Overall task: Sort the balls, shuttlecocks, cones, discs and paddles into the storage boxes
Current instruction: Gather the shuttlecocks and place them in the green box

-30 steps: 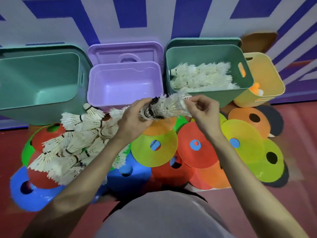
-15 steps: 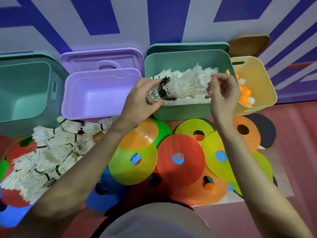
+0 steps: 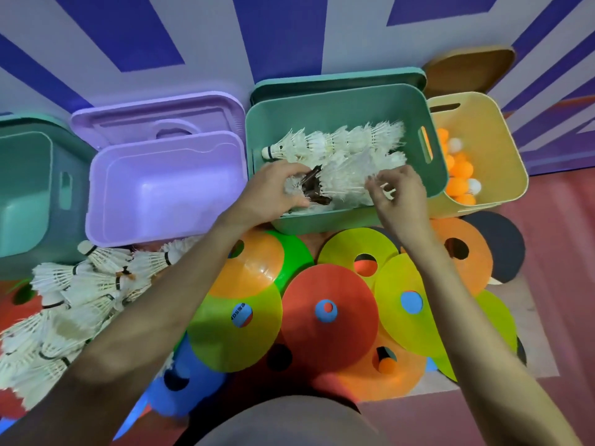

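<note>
Inside the green box [image 3: 351, 220], a nested stack of shuttlecocks [image 3: 344, 178] is held lying on its side, cork end to the left; the left hand [image 3: 273, 194] is curled round that cork end, fingers gripping it; the right hand [image 3: 399, 201] is at the feather end w/ fingers loosely bent, tips touching the feathers, but whether they pinch cannot be told. A second stack [image 3: 331, 144] lies further back in the same box, against the far wall. Loose shuttlecocks [image 3: 80, 291] are piled on the floor at left, in front of the lilac box [image 3: 167, 188] and the teal box [image 3: 29, 194]. Orange and white balls [image 3: 460, 172] sit in the yellow box [image 3: 483, 136], just right of the green one. Coloured discs [image 3: 328, 317] overlap on the floor below both forearms; a dark paddle [image 3: 502, 246] is partly covered at right.
</note>
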Motion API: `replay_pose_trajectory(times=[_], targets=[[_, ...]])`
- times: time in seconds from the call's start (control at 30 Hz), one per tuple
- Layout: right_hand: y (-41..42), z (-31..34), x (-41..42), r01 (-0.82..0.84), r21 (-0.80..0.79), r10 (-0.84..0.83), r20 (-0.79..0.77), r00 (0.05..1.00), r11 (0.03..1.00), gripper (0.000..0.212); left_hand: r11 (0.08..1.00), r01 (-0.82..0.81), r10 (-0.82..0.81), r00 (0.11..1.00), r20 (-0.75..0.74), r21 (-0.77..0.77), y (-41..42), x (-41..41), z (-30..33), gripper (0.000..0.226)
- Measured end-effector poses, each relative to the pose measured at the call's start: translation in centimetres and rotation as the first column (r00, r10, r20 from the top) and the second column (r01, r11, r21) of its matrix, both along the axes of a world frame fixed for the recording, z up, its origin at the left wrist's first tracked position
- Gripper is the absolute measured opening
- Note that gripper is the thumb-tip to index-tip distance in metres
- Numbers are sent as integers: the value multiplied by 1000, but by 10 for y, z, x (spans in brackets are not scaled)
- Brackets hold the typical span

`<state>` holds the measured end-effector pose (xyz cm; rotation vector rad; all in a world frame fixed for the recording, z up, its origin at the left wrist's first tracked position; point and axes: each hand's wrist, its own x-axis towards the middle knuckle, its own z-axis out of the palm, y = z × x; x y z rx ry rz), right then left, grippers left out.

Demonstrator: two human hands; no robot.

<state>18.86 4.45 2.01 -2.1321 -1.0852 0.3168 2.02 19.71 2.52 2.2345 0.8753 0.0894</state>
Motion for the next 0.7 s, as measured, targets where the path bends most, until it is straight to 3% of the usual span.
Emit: replay_pose_trajectory(times=[0.07,0.17,0.27,0.53,0.7], targets=[[3,-4,1,-31,-25,30,-36,999,999,8,998,57,-56,994,-93,6,4,4,-3,62],[6,-7,0,-85,-42,79,-116,990,996,40,991,135,-129,970,-206,13,8,8,-7,61],[10,-11,1,-148,-85,143,-63,988,985,40,982,190,-183,941,-286,-2,12,10,-9,63],[24,-15,-1,-181,-209,174,-56,983,961,29,988,153,-139,940,-312,22,16,11,-9,38],[24,-12,-3,-195,-271,190,-42,981,943,49,976,203,-168,930,-327,77,12,3,-10,42]])
